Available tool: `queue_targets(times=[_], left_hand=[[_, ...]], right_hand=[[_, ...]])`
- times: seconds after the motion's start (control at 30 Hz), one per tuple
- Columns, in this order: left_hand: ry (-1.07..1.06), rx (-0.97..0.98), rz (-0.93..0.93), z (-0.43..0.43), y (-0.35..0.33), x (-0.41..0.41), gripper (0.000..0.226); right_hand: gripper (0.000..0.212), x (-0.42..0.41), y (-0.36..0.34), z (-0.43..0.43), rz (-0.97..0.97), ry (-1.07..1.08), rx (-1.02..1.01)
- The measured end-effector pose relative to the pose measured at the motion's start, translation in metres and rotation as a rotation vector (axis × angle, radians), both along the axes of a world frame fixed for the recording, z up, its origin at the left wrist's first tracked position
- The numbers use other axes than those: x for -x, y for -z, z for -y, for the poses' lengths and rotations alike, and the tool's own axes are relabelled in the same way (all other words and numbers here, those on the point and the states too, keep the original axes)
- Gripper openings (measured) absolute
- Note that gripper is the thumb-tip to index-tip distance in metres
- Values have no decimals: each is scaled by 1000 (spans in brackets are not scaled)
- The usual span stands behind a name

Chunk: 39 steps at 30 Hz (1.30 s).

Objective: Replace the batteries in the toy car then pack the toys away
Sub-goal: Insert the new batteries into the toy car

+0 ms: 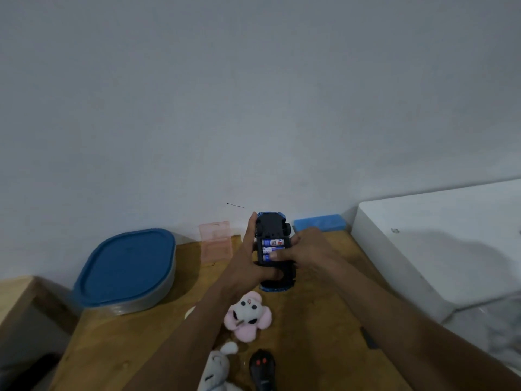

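Upturned toy car (272, 227) holds perhaps three batteries (272, 243); blue-lidded tub (127, 266) closed.

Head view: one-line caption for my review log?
Left hand grips the upturned toy car; right hand touches the batteries in its underside.

A wooden table (118, 342) fills the lower middle of the view, backed by a plain pale wall (253, 108) at twelve o'clock. A thin dark mark (236, 205) sits low on that wall. At the table's far edge, a pink translucent case (215, 241) leans upright against the wall at eleven o'clock, and a blue box (320, 222) lies at one o'clock. A large white block (437, 235) borders the table at three o'clock. A small dark flat object (369, 338) lies at five o'clock.
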<state>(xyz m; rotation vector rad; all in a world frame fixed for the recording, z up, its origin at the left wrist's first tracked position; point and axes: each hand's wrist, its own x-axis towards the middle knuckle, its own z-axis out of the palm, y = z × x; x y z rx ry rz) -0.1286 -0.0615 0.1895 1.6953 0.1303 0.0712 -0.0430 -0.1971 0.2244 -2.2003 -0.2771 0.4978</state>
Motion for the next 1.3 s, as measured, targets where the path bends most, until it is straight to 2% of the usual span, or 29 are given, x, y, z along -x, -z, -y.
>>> queue_targets(times=[0.27, 0.47, 0.7, 0.97, 1.3], left_hand=[[45, -20, -89, 3, 10, 7, 130], [76, 8, -108, 23, 16, 5, 130], [7, 89, -104, 55, 14, -3, 125], [-43, 139, -59, 100, 12, -16, 118], [-118, 187, -131, 140, 36, -11, 115]], right_hand=[[41, 8, 13, 15, 20, -9, 21], [29, 9, 19, 38, 7, 25, 19], [28, -1, 7, 71, 12, -9, -27], [24, -21, 8, 108, -63, -38, -78], [19, -31, 36, 147, -244, -36, -149]])
